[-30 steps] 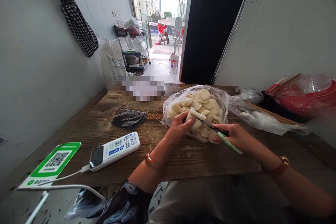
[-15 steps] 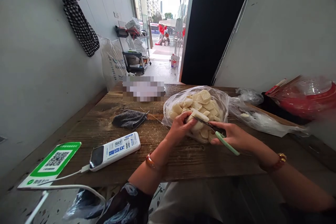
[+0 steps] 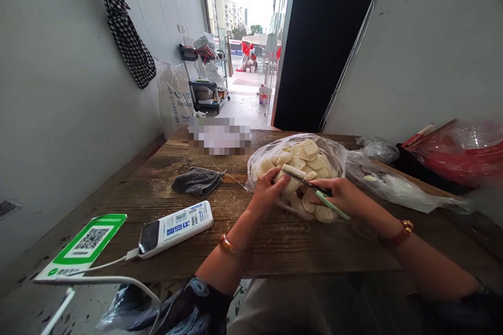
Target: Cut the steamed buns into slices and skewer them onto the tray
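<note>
My left hand pinches a pale, spongy, bread-like piece over the front of a clear plastic bag. Scissors with light green handles are in the grip of my right hand. Their dark blades lie against the pale piece, pointing toward my left fingers; whether they cut into it cannot be made out. Many similar pale slices fill the open bag, some of them at its front edge below my hands. Part of the scissors' handle is hidden by my right fingers.
On the wooden table lie a grey cloth, a white power bank with a cable, and a green QR card. A crumpled plastic bag lies to the right, near red plastic-wrapped items. A cart stands by the doorway.
The view has shifted slightly, so the surroundings sit a little lower and farther right. My right hand and the scissors have moved closer to my left hand. Both hands keep their hold.
</note>
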The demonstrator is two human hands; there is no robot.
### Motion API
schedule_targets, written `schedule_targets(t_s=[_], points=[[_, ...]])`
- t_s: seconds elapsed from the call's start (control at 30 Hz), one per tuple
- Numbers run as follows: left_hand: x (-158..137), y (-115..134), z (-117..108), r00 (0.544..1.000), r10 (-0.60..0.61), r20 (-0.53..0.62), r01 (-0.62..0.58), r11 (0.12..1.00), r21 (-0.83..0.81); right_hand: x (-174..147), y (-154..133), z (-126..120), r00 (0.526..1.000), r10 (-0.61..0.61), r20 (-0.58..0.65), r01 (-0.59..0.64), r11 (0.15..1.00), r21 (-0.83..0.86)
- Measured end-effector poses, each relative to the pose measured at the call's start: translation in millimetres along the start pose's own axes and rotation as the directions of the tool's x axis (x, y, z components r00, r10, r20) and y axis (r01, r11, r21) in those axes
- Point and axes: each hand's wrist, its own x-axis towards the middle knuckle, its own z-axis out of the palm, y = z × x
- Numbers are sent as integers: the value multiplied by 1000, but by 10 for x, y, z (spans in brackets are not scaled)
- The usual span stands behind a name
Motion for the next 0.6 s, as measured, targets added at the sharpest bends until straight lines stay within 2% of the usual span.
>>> schedule_targets(t_s=[0.17, 0.27, 0.37, 0.47, 0.6], points=[[37, -89, -24, 998, -43, -45, 37, 992, -124, 231, 96, 19, 999, 49, 14, -49, 998, -42], [42, -102, -18, 997, -58, -42, 46, 965, -257, 258, 178, 41, 996, 89, 33, -91, 993, 71], [35, -80, -12, 995, -86, -58, 59, 930, -364, 183, 205, 54, 992, 125, 8, -125, 972, 198], [19, -47, -18, 987, -156, -24, 135, 911, -391, 63, 176, 49, 984, 180, -5, -172, 947, 271], [4, -4, -9, 989, -146, 33, 147, 901, -407, -97, 108, 16, 977, 203, -61, -190, 966, 178]])
